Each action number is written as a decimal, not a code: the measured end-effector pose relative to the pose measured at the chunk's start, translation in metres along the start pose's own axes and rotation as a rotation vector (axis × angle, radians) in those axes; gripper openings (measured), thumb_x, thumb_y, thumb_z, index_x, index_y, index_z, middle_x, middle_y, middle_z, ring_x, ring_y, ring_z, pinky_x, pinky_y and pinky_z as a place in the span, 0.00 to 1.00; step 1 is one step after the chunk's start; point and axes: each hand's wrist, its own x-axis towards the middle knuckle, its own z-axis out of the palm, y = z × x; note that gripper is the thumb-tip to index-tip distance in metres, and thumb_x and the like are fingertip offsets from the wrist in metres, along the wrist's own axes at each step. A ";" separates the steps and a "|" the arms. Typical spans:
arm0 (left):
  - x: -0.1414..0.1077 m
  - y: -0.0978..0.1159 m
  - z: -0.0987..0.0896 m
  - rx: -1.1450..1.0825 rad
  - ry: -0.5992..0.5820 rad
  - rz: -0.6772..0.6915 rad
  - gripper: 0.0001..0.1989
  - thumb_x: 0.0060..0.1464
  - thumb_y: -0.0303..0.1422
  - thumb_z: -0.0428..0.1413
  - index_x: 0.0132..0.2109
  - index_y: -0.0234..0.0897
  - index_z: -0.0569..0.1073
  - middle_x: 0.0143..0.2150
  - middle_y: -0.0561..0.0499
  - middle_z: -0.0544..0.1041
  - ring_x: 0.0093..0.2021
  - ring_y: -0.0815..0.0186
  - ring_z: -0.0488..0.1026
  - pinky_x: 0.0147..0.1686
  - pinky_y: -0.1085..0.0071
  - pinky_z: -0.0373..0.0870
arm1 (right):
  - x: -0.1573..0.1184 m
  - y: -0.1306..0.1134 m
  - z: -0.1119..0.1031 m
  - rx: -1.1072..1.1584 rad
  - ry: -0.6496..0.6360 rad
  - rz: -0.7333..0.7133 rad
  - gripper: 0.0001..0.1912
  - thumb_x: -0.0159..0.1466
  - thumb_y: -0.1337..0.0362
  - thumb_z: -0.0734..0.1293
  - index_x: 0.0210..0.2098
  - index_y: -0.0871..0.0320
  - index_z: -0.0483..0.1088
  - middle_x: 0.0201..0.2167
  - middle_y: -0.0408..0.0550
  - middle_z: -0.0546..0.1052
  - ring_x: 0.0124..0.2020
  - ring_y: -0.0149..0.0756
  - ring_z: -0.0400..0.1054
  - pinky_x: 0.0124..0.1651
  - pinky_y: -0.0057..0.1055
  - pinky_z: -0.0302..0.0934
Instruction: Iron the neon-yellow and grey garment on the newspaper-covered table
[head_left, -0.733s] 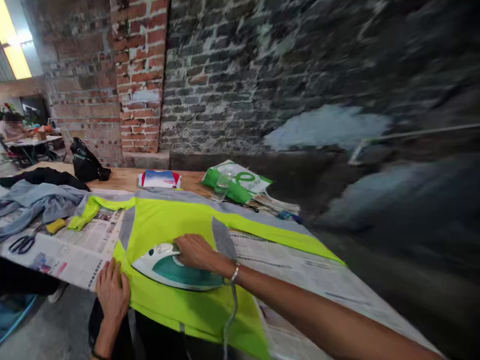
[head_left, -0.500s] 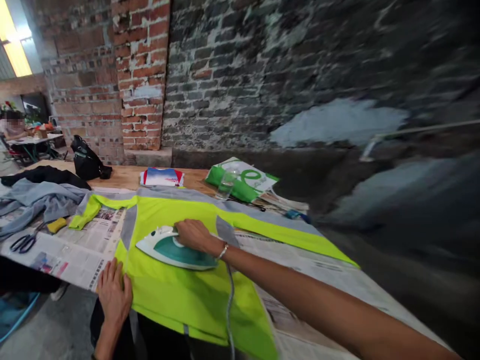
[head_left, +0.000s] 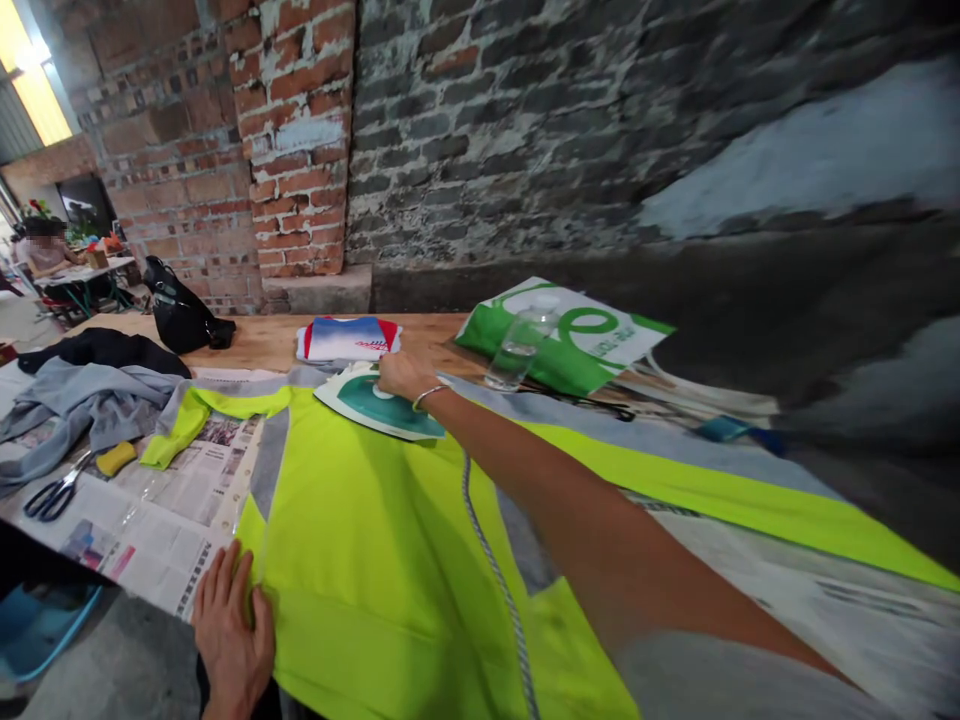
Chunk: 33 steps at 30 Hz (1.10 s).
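A neon-yellow and grey long-sleeved top (head_left: 360, 540) lies spread over newspaper on the table, its sleeves stretched to both sides. My right hand (head_left: 409, 375) is wrapped round the handle of a white and teal iron (head_left: 379, 405). The iron rests on the upper part of the top, with its tip to the left. From its back a grey braided cord (head_left: 491, 550) runs down across the fabric. Flat at the lower left edge of the top lies my left hand (head_left: 236, 630), fingers stretched out and holding nothing.
Scissors (head_left: 56, 492), a yellow sponge-like block (head_left: 116, 458) and a crumpled grey garment (head_left: 120, 400) lie at left. Along the back are a black bag (head_left: 180, 310), a folded white-blue-red cloth (head_left: 349, 338), a clear bottle (head_left: 517, 350) and a green-white bag (head_left: 585, 340). Behind stands a brick wall.
My right hand has pushed the iron away from me, from the middle of the top to its upper part. My left hand stays at the edge. The view has shifted closer.
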 end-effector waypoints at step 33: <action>-0.022 0.012 0.022 0.076 -0.047 -0.089 0.20 0.63 0.36 0.48 0.56 0.39 0.76 0.64 0.45 0.73 0.66 0.48 0.65 0.59 0.48 0.64 | -0.114 0.021 -0.011 -0.073 -0.070 -0.207 0.15 0.62 0.63 0.66 0.45 0.60 0.80 0.42 0.62 0.82 0.46 0.52 0.77 0.43 0.36 0.64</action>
